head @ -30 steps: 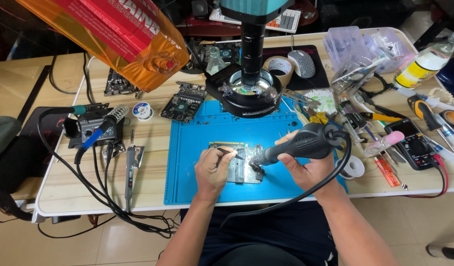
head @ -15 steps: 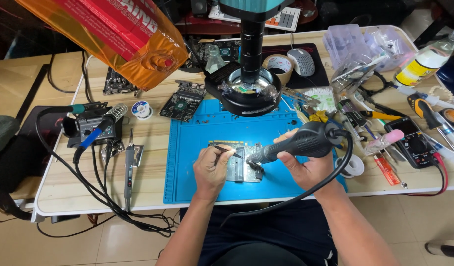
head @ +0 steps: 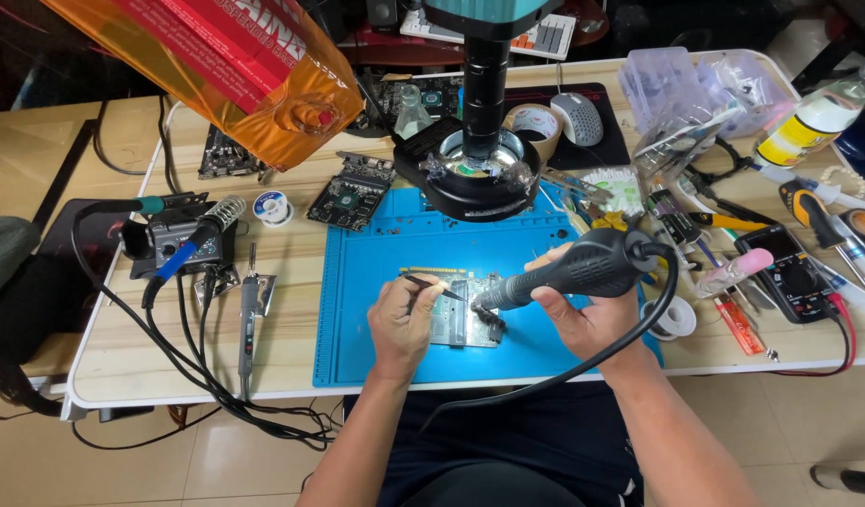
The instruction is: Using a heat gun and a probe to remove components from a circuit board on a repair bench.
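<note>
Mat (head: 376,347) at the worktop's (head: 123,347) near edge, centre. Board (head: 461,324) on the mat, toward its near side. Microscope (head: 479,160) on the mat's far edge. Left hand (head: 404,324) on the board's left with tweezers (head: 432,286); right hand (head: 583,314) to its right with hot-air handle (head: 573,272), nozzle over the board. Solder station (head: 174,244) near the left edge. Multimeter (head: 794,272) near the right edge. Bottle (head: 813,117) at the far right corner. Mouse (head: 578,117) behind the microscope, right.
</note>
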